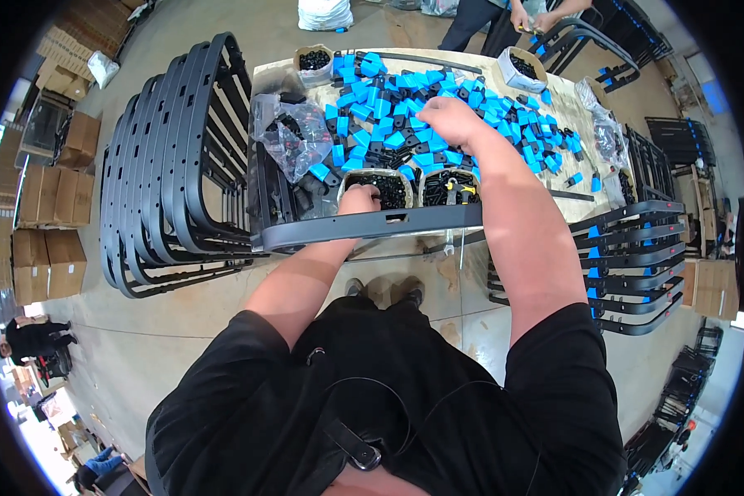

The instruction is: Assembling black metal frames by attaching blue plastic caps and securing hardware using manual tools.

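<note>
My left hand (361, 198) reaches over the near black frame bar and dips into a box of small black parts (393, 192). Its fingers are bent together; what they pinch is hidden. My right hand (450, 123) is down in the middle of a heap of blue-and-black plastic pieces (380, 103), fingers curled over them, their tips out of sight. A black metal frame bar (388, 224) runs along the table's near edge, under my forearms. Beside the left box, a second box of black fasteners (438, 188) has a yellow-and-black tool (463, 192) lying on it.
Black metal frames (198, 149) stand in a row at the left; more with blue pieces (636, 264) are stacked at the right. A clear plastic bag (293, 136) lies on the table's left. Boxes of black parts (314, 60) (522, 68) sit at the far side, where another person's hands (537, 18) work.
</note>
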Demonstrator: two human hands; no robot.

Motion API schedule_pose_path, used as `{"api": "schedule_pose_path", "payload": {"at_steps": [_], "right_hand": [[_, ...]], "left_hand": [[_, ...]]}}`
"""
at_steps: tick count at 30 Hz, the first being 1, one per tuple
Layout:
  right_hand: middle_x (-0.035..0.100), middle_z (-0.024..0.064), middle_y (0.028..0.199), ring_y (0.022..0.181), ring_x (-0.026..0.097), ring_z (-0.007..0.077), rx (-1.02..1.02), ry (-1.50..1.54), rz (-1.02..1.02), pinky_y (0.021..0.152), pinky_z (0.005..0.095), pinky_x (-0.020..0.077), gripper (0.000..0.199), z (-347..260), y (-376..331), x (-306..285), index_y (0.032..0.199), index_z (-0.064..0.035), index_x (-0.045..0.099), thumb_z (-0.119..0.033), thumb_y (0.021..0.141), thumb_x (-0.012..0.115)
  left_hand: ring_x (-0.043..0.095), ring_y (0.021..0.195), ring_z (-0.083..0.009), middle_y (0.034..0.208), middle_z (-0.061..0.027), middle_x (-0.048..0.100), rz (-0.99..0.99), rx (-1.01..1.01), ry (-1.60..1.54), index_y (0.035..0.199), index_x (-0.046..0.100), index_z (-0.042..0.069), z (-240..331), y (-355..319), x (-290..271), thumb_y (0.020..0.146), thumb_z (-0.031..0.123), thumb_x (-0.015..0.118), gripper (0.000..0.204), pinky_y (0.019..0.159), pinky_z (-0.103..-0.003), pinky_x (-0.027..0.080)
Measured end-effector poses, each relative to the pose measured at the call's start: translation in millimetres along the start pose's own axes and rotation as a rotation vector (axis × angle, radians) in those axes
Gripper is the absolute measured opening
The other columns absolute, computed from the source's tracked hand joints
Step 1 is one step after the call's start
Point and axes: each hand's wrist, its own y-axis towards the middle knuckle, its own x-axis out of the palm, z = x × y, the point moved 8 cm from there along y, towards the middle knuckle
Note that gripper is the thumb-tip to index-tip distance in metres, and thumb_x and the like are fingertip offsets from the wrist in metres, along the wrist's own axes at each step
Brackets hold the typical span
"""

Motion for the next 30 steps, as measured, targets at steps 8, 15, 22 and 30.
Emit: {"api": "schedule_pose_path", "payload": {"at_steps": [8,15,22,30], "right_hand": [[0.072,0.0154,0.117,0.108,0.067,0.0283,0.048,0.046,-0.037,0.093,0.0400,0.0507,0.039,0,1,10,0.119,-0.0049,0.072,-0.031,0.090,0.068],[0.072,0.0144,0.109,0.100,0.067,0.0260,-0.172,-0.015,-0.120,0.089,0.0391,0.0518,0.036,-19,-1,31,0.112,-0.0019,0.072,-0.030,0.089,0.070],[0.074,0.0182,0.096,0.091,0.071,0.0307,-0.451,0.003,-0.088,0.082,0.0411,0.0545,0.032,-57,-17,40,0.098,-0.0042,0.075,-0.033,0.086,0.070],[0.073,0.0203,0.096,0.094,0.070,0.0368,-0.530,0.223,-0.062,0.085,0.0449,0.0557,0.025,-73,-42,44,0.089,-0.0052,0.075,-0.029,0.082,0.069]], "left_hand": [[0.065,0.106,-0.0400,0.111,-0.0246,0.068,-0.041,-0.159,0.028,0.114,0.070,0.003,-9,-16,-21,0.080,0.014,0.069,0.036,0.095,-0.046,0.052],[0.068,0.105,-0.0375,0.111,-0.0223,0.071,-0.363,-0.215,0.153,0.118,0.072,0.011,6,0,27,0.080,0.024,0.072,0.040,0.092,-0.044,0.055],[0.070,0.094,-0.0385,0.101,-0.0219,0.072,-0.274,-0.238,0.181,0.099,0.071,0.004,-4,2,48,0.085,0.026,0.069,0.026,0.084,-0.045,0.054],[0.069,0.099,-0.0424,0.103,-0.0271,0.071,-0.177,-0.279,0.159,0.108,0.067,-0.001,-13,0,54,0.089,0.022,0.064,0.029,0.089,-0.048,0.054]]}}
